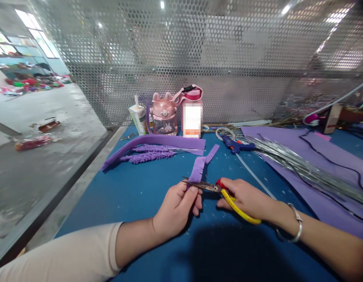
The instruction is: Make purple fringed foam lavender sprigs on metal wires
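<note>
A narrow purple strip (198, 168) with slits along its edge rises from my left hand (178, 205), whose thumb and fingers pinch its lower end. My right hand (246, 197) is closed on the yellow and red handles of the scissors (209, 186). Their dark blades lie across the strip just above my left fingertips, slightly parted at the tips. The strip's far end bends to the right over the blue table (134, 199). Behind it rest a long purple band (175, 141) and purple flower sprigs (149, 156).
A pink-lidded bottle (164, 117), a second pink bottle (192, 94) and a drink carton (138, 117) stand by the perforated metal panel (169, 47). To the right are a blue glue gun (236, 145), silvery wires (296, 168), purple sheets (340, 149) and a black cord.
</note>
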`<state>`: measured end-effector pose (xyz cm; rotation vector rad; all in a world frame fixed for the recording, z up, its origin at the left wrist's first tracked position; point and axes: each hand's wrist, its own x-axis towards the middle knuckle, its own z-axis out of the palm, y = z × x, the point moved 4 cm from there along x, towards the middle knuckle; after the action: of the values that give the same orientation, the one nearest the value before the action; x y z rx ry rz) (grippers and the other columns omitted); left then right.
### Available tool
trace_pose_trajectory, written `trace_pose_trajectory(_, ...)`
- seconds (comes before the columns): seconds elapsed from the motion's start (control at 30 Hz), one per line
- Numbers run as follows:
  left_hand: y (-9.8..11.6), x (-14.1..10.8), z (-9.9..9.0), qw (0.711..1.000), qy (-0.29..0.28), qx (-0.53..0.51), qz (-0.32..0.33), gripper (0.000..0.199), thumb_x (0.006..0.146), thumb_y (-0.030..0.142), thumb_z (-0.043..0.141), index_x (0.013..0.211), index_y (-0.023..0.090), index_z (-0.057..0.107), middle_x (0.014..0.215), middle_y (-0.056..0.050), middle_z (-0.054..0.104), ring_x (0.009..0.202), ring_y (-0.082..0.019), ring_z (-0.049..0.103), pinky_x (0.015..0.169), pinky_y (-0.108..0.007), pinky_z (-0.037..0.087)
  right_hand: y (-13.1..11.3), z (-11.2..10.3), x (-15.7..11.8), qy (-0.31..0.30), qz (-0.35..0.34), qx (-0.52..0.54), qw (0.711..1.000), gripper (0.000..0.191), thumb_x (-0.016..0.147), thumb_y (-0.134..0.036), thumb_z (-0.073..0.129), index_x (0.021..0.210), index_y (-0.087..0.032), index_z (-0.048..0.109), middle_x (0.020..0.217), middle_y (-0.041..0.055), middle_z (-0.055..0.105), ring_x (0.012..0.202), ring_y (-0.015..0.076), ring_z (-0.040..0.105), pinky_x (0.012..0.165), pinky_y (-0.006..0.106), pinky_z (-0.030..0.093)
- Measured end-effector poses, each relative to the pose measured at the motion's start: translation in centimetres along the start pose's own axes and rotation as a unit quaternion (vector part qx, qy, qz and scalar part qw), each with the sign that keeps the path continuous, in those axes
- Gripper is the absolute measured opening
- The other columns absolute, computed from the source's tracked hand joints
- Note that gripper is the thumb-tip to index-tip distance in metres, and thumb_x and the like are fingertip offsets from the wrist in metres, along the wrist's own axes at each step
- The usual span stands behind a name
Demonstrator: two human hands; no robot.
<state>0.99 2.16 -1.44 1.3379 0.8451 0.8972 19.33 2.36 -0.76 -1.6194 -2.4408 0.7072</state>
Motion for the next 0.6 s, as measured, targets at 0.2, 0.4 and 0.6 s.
trace_pose_trajectory(0.2, -0.25, -0.05, 0.01, 1.000, -0.005, -0.006, -0.002, 0.029, 0.090, 0.039, 0.041, 0.083, 0.013, 0.053, 0.061, 0.001, 0.055, 0.051, -0.008, 0.049, 0.053, -0.022, 0.042, -0.04, -0.10, -0.09, 0.006, -0.016, -0.021, 1.000, 0.032, 0.083, -0.052, 0.050, 0.077, -0.022, 0.042, 0.069, 0.0007, 0.057, 0.058, 0.0143, 0.048, 0.053, 0.024, 0.033)
trace_pose_trajectory(0.4, -0.49, 0.15, 0.13, 0.999, -0.015, -0.028, -0.037, 0.030, 0.090, 0.041, 0.041, 0.087, 0.014, 0.053, 0.061, 0.001, 0.056, 0.049, -0.008, 0.049, 0.050, -0.020, 0.039, 0.03, -0.67, -0.38, -0.030, 0.000, 0.025, 0.999, 0.034, 0.080, -0.052, 0.053, 0.073, -0.021, 0.043, 0.063, -0.0033, 0.051, 0.052, 0.0103, 0.040, 0.048, 0.021, 0.030)
trace_pose_trajectory(0.6, -0.65, 0.46, 0.12, 0.998, -0.026, -0.047, -0.032, 0.029, 0.089, 0.041, 0.044, 0.085, 0.014, 0.052, 0.060, 0.001, 0.055, 0.049, -0.007, 0.048, 0.051, -0.021, 0.039, -0.29, -0.90, -0.87, -0.077, 0.028, 0.098, 0.992, 0.032, 0.080, -0.048, 0.054, 0.070, -0.019, 0.044, 0.059, -0.0051, 0.046, 0.051, 0.0080, 0.035, 0.043, 0.019, 0.026)
